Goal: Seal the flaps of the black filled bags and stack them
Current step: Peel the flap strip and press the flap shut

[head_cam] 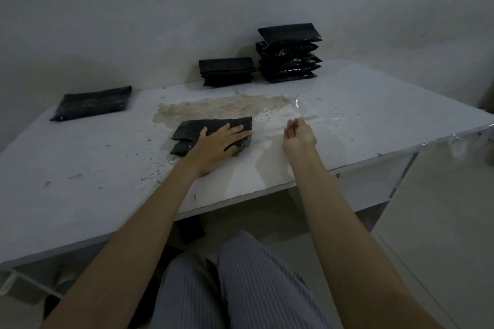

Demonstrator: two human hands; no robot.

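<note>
Bag (213, 128), black, filled, on table (347, 115) near the stain (222, 108), left hand (222, 141) pressing flat, fingers straight; right hand (298, 135) beside, loosely cupped, empty; risk: flap springing open if pressure lifts early.

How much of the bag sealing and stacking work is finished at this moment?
Done, it seems: two piles against the wall, a tall stack and a short stack. In hand: the left hand presses flat on a folded bag near the table's front; the right hand hovers beside it, holding nothing. Left: this bag must join a stack, and a single bag lies apart at far left.
</note>
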